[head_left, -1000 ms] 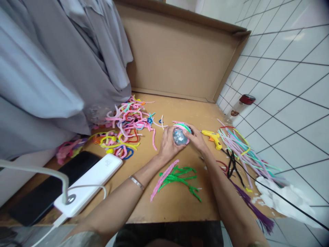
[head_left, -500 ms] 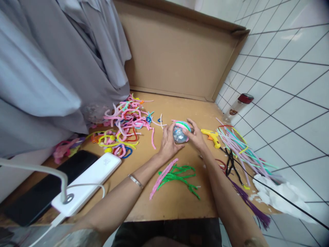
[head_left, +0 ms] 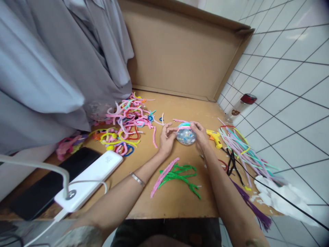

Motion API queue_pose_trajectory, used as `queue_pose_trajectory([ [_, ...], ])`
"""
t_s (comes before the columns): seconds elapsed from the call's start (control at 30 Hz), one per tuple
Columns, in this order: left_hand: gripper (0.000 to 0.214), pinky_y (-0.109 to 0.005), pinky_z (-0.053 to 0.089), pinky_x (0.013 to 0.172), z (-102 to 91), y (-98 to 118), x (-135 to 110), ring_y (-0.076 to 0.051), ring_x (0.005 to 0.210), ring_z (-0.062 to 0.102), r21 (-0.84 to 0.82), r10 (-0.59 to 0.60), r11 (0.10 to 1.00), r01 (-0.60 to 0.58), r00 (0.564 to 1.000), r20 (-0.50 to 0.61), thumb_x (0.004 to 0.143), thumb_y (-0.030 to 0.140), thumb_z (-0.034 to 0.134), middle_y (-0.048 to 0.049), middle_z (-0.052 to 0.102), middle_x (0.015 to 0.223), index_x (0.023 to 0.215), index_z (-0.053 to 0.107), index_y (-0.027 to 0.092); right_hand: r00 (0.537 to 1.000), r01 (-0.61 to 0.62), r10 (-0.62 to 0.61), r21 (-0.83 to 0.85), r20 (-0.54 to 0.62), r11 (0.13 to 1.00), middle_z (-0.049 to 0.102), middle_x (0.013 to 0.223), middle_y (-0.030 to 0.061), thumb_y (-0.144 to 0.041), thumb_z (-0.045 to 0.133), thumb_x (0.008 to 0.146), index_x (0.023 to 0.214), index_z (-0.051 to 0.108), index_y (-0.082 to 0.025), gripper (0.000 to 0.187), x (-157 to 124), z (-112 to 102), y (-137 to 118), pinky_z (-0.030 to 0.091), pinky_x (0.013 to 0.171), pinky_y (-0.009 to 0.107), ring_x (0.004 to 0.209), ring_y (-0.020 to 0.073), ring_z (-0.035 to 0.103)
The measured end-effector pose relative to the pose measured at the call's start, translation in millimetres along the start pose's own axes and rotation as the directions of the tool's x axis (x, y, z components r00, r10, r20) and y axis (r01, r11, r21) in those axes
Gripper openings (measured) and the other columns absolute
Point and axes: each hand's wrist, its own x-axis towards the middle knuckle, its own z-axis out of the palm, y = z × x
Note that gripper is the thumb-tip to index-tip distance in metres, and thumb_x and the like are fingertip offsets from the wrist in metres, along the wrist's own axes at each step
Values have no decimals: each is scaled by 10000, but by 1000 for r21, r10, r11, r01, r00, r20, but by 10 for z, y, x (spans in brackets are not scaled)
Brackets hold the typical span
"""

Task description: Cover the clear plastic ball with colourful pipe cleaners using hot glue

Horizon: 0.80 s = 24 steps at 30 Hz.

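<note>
A clear speckled ball point(head_left: 185, 136) with pink, green and blue pipe cleaners wound over its top rests on the cardboard table point(head_left: 177, 202). My left hand point(head_left: 166, 138) touches its left side, fingers curled and pinching near the pipe cleaner end. My right hand point(head_left: 200, 136) cups the ball's right side, fingers wrapped on it. Green and pink pipe cleaners point(head_left: 174, 175) lie between my forearms.
A tangle of coloured pipe cleaners point(head_left: 127, 123) lies left of the ball. A yellow glue gun point(head_left: 214, 136), straight pipe cleaners point(head_left: 241, 151), a black cord and white wadding point(head_left: 280, 199) sit to the right. A white power bank point(head_left: 89, 180), black phone, red-capped bottle point(head_left: 240, 107), cardboard wall and grey cloth surround.
The ball has turned so more of its clear speckled side faces me. My left hand has slid off its front to the left side, and my right hand now sits on its right side.
</note>
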Motion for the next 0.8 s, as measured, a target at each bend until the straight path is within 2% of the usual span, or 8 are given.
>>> queue_pose_trajectory([
  [0.13,473,-309,501,839,-6,-23,41,-149,833,651,-137,-118,985,109,991,-62,709,408,753,-10,675,876,1074,529,207,1000,15,-15,-14,-18,1000,706,841,18,-511,771,599,838,694,-214,390,-21,24,16,491,775,326,827,199,623],
  [0.2,490,-298,491,864,-11,-56,57,-138,852,638,-160,-155,977,142,985,-69,689,423,782,-4,654,889,1057,545,201,1000,18,-18,-12,-3,1000,708,852,18,-500,768,607,843,695,-214,378,-23,21,17,491,781,327,825,197,624],
  [0.37,583,-334,443,992,-8,-112,77,-180,1047,609,-206,-272,938,278,961,56,607,426,859,-49,653,1065,1069,589,193,999,31,-30,-9,38,999,707,880,23,-478,769,612,853,687,-216,366,-37,16,9,492,757,315,826,194,621],
  [0.53,659,-334,441,1005,-55,-69,110,-187,1066,612,-285,-355,875,391,919,171,516,346,922,-61,668,1113,1086,631,190,998,29,-29,9,64,1000,706,921,26,-452,760,631,902,672,-223,366,-65,35,15,501,778,320,842,199,635],
  [0.7,634,-329,447,1012,-112,-39,145,-179,1050,628,-307,-404,832,463,883,237,558,237,897,-60,686,1127,1142,655,197,998,26,-27,20,62,999,706,965,30,-420,784,609,953,661,-234,410,-70,46,26,509,803,328,868,201,641],
  [0.8,597,-325,432,1031,-116,-31,142,-184,1091,619,-314,-407,824,472,878,251,598,227,870,-64,688,1150,1155,659,191,998,33,-34,23,57,999,702,951,27,-410,794,598,945,663,-229,413,-61,40,39,507,794,324,858,196,638],
])
